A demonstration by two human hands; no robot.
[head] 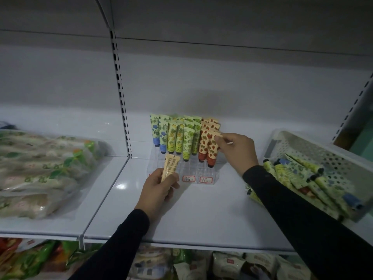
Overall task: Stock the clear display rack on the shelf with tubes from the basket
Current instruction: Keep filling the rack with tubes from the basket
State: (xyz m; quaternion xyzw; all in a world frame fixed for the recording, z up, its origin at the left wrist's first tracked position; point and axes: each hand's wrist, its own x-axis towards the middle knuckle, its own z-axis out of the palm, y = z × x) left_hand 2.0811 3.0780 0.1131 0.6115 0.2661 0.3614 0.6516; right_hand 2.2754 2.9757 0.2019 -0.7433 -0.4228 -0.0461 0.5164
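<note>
Rack (pixel 177 170) looks mostly stocked, right hand (pixel 235 151) pinching a strawberry tube (pixel 212 147) into place, left hand (pixel 159 190) gripping a yellow tube (pixel 170 166), plenty left in the basket (pixel 331 158).

— What is the person wearing?
— Long black sleeves on both arms, left sleeve (pixel 121 245) and right sleeve (pixel 302 215), reaching the wrists. Both hands bare, no gloves.

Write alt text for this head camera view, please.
A person's right hand pinches a strawberry tube at the clear display rack on a white shelf, while the left hand holds a yellow tube. A white basket of tubes sits at right.
</note>
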